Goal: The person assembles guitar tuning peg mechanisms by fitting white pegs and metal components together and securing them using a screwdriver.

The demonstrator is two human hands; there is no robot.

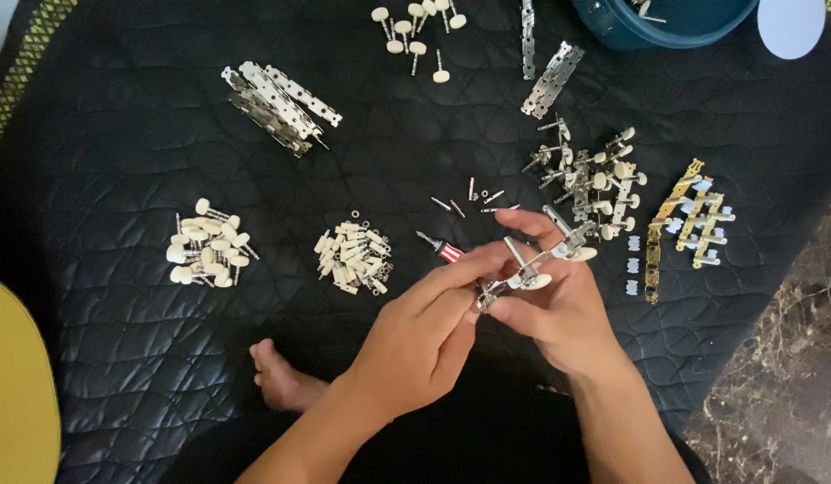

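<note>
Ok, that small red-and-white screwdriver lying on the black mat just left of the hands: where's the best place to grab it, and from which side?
Probably by the striped handle of the screwdriver, coming from above and from the left. Its thin metal tip points up-left on the mat, while the handle end sits right at the left hand fingers. The left side is bare mat; the right hand and the tuner assembly crowd the right.

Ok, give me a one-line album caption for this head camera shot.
Two hands, left and right, hold a metal tuner strip over a black quilt strewn with sorted cream knobs and plates.
</note>
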